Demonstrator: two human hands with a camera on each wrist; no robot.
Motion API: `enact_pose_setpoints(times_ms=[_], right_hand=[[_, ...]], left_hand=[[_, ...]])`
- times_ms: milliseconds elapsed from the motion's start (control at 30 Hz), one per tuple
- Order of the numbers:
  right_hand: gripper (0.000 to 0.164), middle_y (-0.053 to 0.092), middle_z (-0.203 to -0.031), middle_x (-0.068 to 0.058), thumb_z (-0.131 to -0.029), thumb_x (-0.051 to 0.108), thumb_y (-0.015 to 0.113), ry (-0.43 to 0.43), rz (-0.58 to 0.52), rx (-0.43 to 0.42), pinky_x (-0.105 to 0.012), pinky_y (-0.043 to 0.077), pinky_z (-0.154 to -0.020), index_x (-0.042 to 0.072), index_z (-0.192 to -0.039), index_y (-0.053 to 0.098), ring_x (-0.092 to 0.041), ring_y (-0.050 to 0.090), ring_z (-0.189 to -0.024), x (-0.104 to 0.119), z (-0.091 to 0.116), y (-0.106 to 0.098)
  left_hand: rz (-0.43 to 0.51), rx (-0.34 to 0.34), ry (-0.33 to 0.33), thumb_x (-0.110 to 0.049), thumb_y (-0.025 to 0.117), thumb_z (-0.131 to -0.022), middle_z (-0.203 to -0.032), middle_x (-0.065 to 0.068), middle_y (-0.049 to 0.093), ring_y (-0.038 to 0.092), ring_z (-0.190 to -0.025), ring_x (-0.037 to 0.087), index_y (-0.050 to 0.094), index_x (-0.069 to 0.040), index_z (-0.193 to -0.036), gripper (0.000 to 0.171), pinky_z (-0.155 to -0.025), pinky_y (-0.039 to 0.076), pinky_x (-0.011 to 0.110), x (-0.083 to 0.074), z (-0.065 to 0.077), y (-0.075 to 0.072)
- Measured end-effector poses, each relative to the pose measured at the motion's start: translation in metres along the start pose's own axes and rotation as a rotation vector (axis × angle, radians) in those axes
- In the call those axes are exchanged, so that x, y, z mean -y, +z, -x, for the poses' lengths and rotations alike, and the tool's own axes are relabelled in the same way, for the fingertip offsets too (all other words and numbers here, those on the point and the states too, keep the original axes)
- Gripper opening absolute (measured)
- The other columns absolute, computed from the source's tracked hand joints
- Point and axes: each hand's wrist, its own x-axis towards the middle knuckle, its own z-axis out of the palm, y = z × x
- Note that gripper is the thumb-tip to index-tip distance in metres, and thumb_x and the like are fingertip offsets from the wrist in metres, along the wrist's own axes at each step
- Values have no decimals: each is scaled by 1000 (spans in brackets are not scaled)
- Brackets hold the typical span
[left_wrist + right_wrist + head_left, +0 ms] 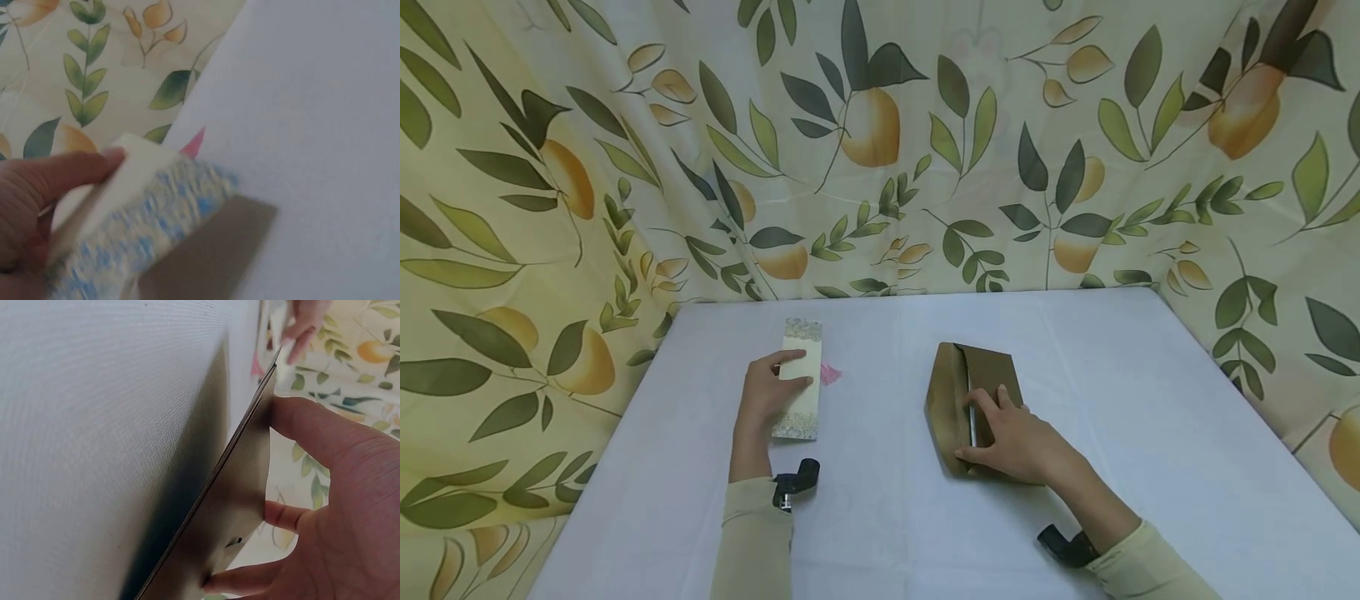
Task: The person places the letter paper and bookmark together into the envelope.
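My left hand [767,390] holds a cream card [802,408] with glittery silver bands at both ends. A pink tassel [830,374] pokes out from the card's right side. In the left wrist view the card [144,209] is tilted off the cloth, its patterned band blue and cream, gripped at the left by the hand [31,197]. A brown envelope [996,371] lies to the right, its flap unfolded leftward and a pale edge showing in the opening. My right hand [1026,440] grips it by that opening; the right wrist view has the envelope [228,490] tilted up.
A white cloth [880,517] covers the table. Behind it and along the sides hangs a curtain [880,225] printed with fruit and leaves. Black wrist mounts [797,477] sit on both wrists.
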Motion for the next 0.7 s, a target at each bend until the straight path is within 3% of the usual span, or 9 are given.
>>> enact_pose_setpoints(times_ms=[67,167,267,367,567,700], right_hand=[[83,24,-151,-50,-85,61,78,2,1,2,-70,52,-70,17,-146,42,-78,39,-117,0,0,0],[84,23,-151,-50,-85,61,77,2,1,3,-70,52,-71,17,-146,41,-79,39,-116,-1,0,1],[84,23,-151,-50,-86,61,77,-1,2,3,-71,51,-72,16,-147,41,-79,39,-116,-1,0,1],[83,24,-151,-50,-86,61,77,-4,4,2,-73,51,-73,16,-147,41,-79,39,-116,-1,-1,1],[82,24,-151,-49,-86,61,77,-6,6,0,-72,51,-73,17,-146,42,-79,40,-116,-2,-1,2],[82,24,-151,-49,-86,61,77,-7,8,1,-72,51,-74,17,-146,42,-79,40,-116,-2,-1,2]], left_hand=[[51,-22,44,-7,84,-86,-153,13,50,38,-145,39,73,-13,-131,47,-115,34,52,-2,-2,0],[150,-68,126,-7,85,-86,-145,10,58,45,-141,32,74,-14,-129,45,-114,37,45,-6,-4,1],[222,-123,208,-5,85,-85,-129,10,65,58,-125,27,76,-14,-126,43,-102,48,37,-9,-5,2],[279,-151,266,-2,83,-85,-119,11,65,62,-114,27,76,-14,-126,43,-88,54,30,-11,-5,3],[336,-130,285,0,76,-89,-142,12,55,56,-128,31,74,-16,-131,44,-83,56,25,-12,-5,6],[351,-110,292,3,73,-90,-148,10,51,57,-125,30,73,-14,-132,45,-81,57,27,-13,-4,7]])
